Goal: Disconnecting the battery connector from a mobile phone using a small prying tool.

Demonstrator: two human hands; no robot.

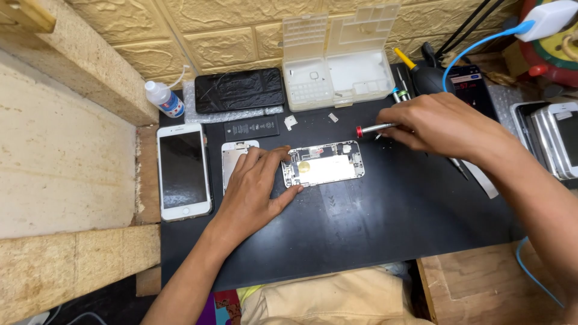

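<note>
An opened phone body lies on the black mat, its inner parts showing. My left hand rests flat on the mat at the body's left end, fingers touching its edge. My right hand is shut on a small silver screwdriver with a red cap, held level just above and to the right of the phone body. A thin metal plate lies partly under my left fingers.
A white phone lies at the mat's left. Behind are a black battery, a cracked dark screen, a small bottle, a clear parts box, a black blower and more phones at right.
</note>
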